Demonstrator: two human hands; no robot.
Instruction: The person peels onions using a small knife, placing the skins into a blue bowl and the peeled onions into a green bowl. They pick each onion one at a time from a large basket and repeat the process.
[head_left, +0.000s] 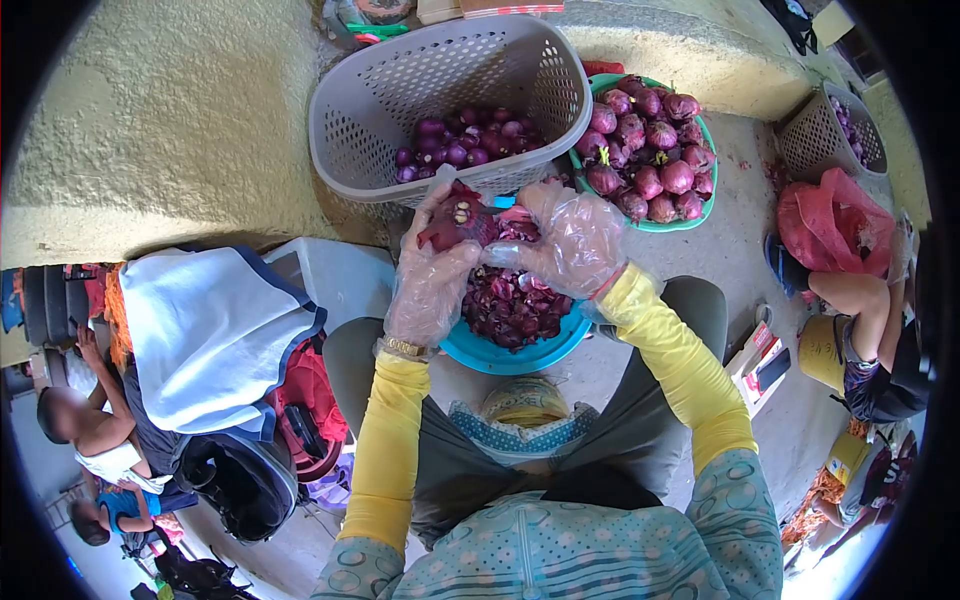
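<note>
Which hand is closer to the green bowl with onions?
Right. The right hand is by the near-left edge of the green bowl; the left hand is farther left.

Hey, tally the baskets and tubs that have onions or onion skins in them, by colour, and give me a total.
Gray, near basket and far-right basket: 2
Green tub: 1
Blue tub: 1
Total: 4

Head view, looking forward and steeply down; left hand (428, 285) and right hand (578, 240) close, mid-frame; wearer's shirt (560, 550) bottom centre; corners black.
</note>
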